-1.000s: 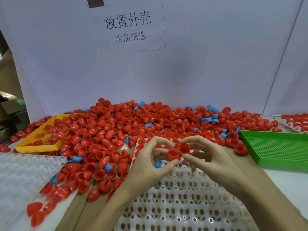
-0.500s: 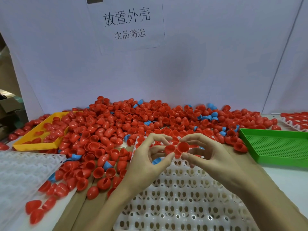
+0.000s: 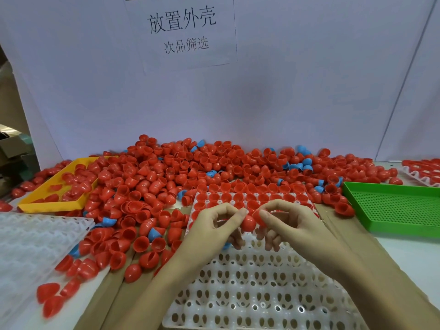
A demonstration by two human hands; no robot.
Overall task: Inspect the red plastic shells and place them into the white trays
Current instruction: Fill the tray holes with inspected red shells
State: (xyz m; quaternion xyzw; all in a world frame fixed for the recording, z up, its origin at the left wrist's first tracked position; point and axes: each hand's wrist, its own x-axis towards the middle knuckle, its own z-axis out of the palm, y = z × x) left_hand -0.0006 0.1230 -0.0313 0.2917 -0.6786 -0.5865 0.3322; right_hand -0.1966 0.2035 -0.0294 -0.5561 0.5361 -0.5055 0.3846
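A white tray (image 3: 259, 294) with rows of round pockets lies in front of me; its far rows hold red shells (image 3: 238, 198). Above its middle, my left hand (image 3: 214, 225) pinches a red shell (image 3: 248, 223) between thumb and forefinger. My right hand (image 3: 288, 222) pinches a second red shell (image 3: 258, 214) right beside it, and the two shells touch. A big heap of loose red shells (image 3: 166, 177) covers the table behind and to the left of the tray.
Several blue shells (image 3: 301, 163) are mixed into the heap. A yellow tray (image 3: 47, 194) with red shells sits at the left, a second white tray (image 3: 31, 236) at the near left, a green perforated tray (image 3: 392, 206) at the right, and another filled white tray (image 3: 426, 172) at far right.
Both hands have turned the shells they hold: the open cups that faced me now show their rounded backs. The hands stay together over the tray.
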